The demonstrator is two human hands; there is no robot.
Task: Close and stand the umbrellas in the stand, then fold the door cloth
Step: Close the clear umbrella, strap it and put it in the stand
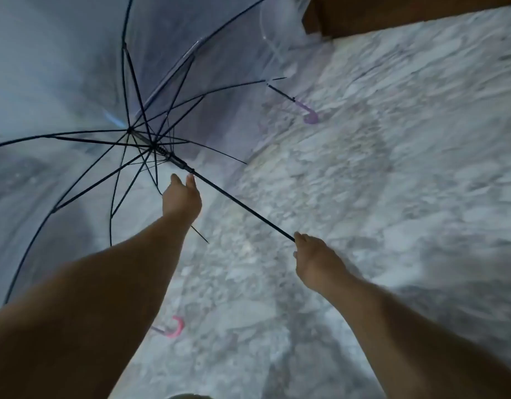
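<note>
Floor [392, 168]: pale mottled stone under me; a brown step edge [392, 12] at 1 o'clock.
Umbrella [75, 82]: clear canopy on dark ribs, fully open, filling the view from 9 to 12 o'clock. It hangs in my hands above the floor.
Other umbrellas: a clear one with a purple handle [310, 115] lies open on the floor at 1 o'clock, and a pink handle [175, 326] shows at 6 o'clock, its canopy hard to make out. I see no stand and no door cloth.
Shaft [239, 203]: thin, dark and straight. Its long axis runs from the rib hub at 10 o'clock down to my right hand at 4 o'clock.
Runner [179, 162]: sits high on the shaft near the hub, just at 11 o'clock from my left hand, which is the nearer one.
Right hand [314, 260]: fingers wrapped round the lower end of the shaft, where I take the handle to be; it is hidden in my fist. Arm reaches in from 5 o'clock.
Left hand [180, 197]: arm stretched long from 7 o'clock, fingers straight and loose, holding nothing, tips beside the shaft just below the runner. Whether they touch it I cannot tell.
Next, as I judge: left hand takes the runner and draws it along the shaft toward my right hand, which steadies.
</note>
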